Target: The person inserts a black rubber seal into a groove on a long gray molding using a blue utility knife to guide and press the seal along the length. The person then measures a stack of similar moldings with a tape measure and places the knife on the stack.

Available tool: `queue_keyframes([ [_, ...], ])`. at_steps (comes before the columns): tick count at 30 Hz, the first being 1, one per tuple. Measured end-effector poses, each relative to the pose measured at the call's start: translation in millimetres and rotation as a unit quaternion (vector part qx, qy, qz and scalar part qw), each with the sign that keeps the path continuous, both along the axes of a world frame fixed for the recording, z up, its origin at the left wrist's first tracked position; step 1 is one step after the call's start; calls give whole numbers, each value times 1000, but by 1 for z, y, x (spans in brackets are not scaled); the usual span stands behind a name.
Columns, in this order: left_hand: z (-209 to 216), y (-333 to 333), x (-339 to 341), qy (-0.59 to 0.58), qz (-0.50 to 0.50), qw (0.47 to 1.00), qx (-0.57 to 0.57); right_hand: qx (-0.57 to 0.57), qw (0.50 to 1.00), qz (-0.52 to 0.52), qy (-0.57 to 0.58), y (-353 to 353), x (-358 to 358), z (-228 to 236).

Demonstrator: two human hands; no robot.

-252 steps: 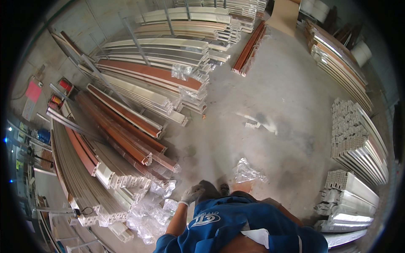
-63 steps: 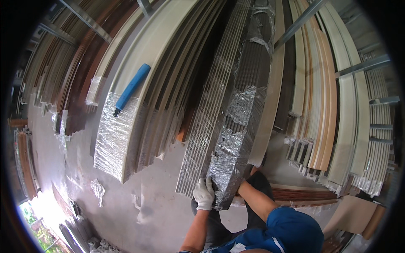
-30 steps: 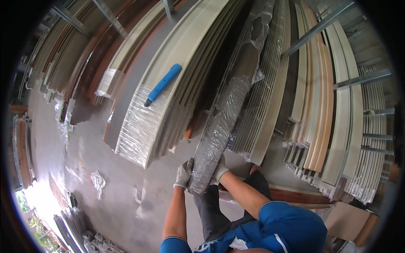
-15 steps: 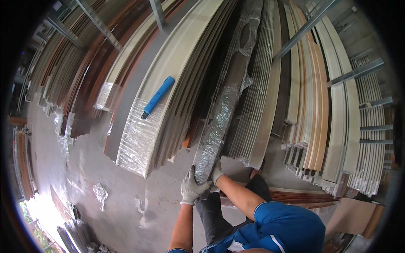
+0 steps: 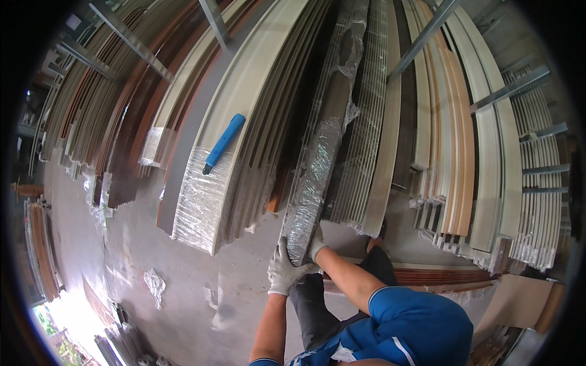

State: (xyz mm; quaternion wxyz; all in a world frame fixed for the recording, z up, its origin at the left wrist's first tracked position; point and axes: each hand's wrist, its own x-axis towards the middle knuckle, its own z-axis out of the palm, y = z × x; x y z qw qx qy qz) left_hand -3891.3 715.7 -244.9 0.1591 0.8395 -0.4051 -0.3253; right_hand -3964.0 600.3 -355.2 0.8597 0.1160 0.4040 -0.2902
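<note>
A long bundle of dark strips in clear plastic wrap (image 5: 312, 183) runs away from me, on top of other long stock. My left hand (image 5: 284, 269), in a pale work glove, grips the left side of its near end, thumb across the end. On the right side of that end is my gloved right hand (image 5: 317, 242), its fingers partly hidden by the bundle. To the left, a blue utility knife (image 5: 223, 145) lies on a wide cream panel (image 5: 253, 67) with wrapped ends.
Stacks of long boards (image 5: 131, 152) stand at the left, and tan and cream profiles (image 5: 455, 183) at the right. Slanting metal bars (image 5: 424, 39) rise between the stacks. Crumpled plastic (image 5: 155, 287) lies on the grey floor (image 5: 189, 274). Reddish-brown strips (image 5: 421, 277) lie low behind my legs.
The view has shifted slightly. Both hands keep their hold on the near end of the wrapped bundle, and the knife lies in the same place on the panel.
</note>
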Motion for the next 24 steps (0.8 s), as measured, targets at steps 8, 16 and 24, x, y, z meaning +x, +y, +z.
queue_keyframes([
  [8,26,3,24,21,29,999,-23,39,989,27,139,3,17,41],
  [16,8,-1,34,32,48,998,8,-12,980,99,171,3,24,21],
  [24,28,-3,9,-6,5,1000,29,30,999,5,-13,4,8,6],
])
